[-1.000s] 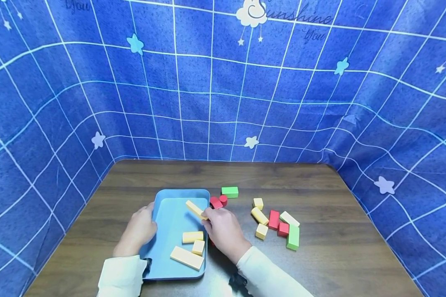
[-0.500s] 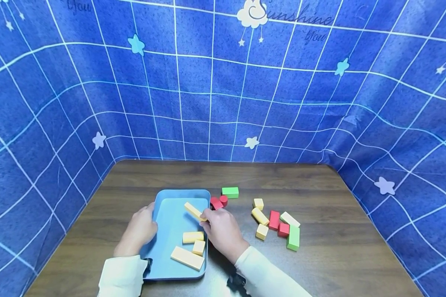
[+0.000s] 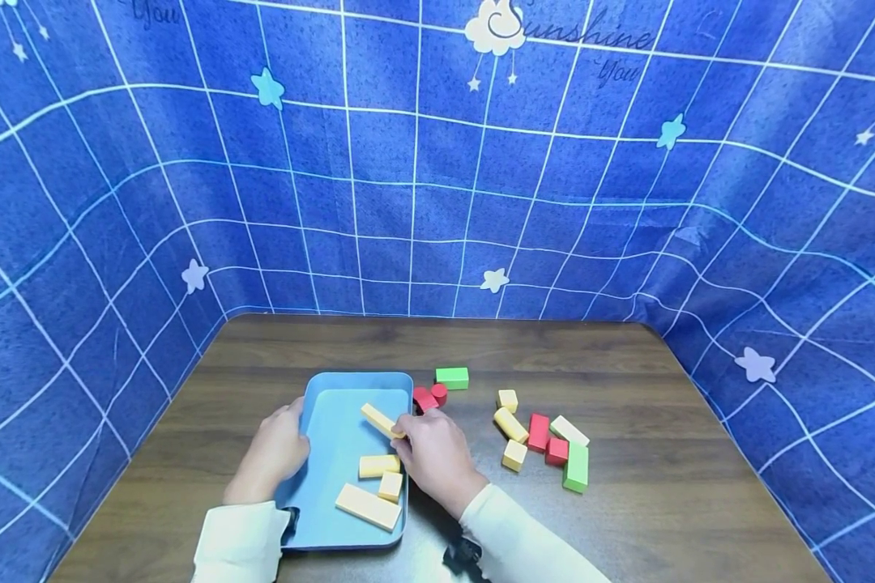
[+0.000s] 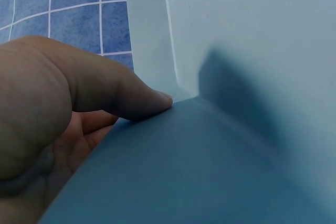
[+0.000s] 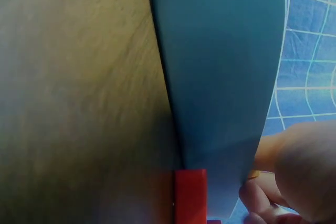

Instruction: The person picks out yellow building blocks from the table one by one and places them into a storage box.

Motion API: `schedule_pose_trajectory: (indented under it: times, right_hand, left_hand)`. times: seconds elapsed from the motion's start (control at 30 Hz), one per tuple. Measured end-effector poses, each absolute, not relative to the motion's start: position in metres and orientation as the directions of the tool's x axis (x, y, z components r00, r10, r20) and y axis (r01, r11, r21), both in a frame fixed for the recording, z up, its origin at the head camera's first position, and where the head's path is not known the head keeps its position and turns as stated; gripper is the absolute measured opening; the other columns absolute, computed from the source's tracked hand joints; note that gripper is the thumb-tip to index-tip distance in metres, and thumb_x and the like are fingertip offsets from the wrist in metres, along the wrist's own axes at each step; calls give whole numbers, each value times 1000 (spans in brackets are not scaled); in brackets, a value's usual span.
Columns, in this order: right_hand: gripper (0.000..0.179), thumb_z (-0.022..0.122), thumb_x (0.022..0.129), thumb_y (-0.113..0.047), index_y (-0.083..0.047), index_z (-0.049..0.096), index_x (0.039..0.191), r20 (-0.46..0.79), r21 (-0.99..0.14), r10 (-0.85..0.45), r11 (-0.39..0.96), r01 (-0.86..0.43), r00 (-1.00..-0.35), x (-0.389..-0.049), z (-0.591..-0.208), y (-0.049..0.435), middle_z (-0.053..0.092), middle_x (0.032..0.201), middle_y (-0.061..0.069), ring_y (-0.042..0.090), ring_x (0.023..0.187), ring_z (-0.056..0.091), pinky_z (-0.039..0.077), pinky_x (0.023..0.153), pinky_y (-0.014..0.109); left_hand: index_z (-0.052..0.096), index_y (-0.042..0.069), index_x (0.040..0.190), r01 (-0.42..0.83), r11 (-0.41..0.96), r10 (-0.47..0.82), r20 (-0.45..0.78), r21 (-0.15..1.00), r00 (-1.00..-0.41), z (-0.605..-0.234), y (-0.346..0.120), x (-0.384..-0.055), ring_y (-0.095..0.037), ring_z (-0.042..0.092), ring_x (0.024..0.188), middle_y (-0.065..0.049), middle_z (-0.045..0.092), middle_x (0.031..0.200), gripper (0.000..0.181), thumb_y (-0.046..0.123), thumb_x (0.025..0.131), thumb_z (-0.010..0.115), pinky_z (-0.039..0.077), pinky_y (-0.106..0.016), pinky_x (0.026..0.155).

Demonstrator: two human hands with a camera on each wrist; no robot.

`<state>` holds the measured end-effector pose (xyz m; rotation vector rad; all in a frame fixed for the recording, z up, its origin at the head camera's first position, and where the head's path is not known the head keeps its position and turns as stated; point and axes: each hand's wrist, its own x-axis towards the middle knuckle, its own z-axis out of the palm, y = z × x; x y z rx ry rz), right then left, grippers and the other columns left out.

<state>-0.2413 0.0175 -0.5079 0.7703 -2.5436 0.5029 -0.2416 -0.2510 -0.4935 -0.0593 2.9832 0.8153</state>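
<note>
A blue rectangular tray (image 3: 328, 421) lies at the left of the table. My left hand (image 3: 271, 449) grips its left wall; in the left wrist view the thumb (image 4: 142, 98) lies over the rim, with fingers behind the wall. At the tray's right rim my right hand (image 3: 441, 453) pinches a long pale-yellow block (image 3: 379, 420), whose free end points to the upper left over the tray floor. Inside the tray lie a yellow cylinder (image 3: 379, 466), a small yellow cube (image 3: 390, 486) and a flat pale-yellow block (image 3: 368, 507).
Right of the tray are red blocks (image 3: 425, 398) and a green block (image 3: 452, 378), partly behind my right hand. Farther right lies a cluster with a yellow cylinder (image 3: 510, 424), a red block (image 3: 538, 432) and a green block (image 3: 575, 466). A blue patterned curtain surrounds the table.
My right hand has shifted slightly down and left with the pinched block, its free end now a little lower over the tray. The left hand and the tray stay in place.
</note>
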Motion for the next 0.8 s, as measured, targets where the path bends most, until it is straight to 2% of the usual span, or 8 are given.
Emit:
schedule_pose_trajectory:
  times: [0.3,0.8]
  right_hand:
    - [9,82,87,-32,-30,82,96,508,-143,-451,796,-588,-734,-242,-513,14,77,86,-19,9,76,63,39,63,24]
    - [10,82,87,-32,-30,83,96,475,-160,-443,806,-570,-760,-241,-511,14,78,88,-18,8,75,61,35,62,22]
  left_hand:
    - [29,-10,157,-60,850,-30,-66,523,-997,-493,-251,-240,-59,42,139,-38,43,151,63,-2,97,47,38,-73,109]
    - [28,-11,157,-64,850,-32,-70,523,-997,-492,-250,-240,-59,40,140,-38,42,152,63,-1,97,48,37,-73,110]
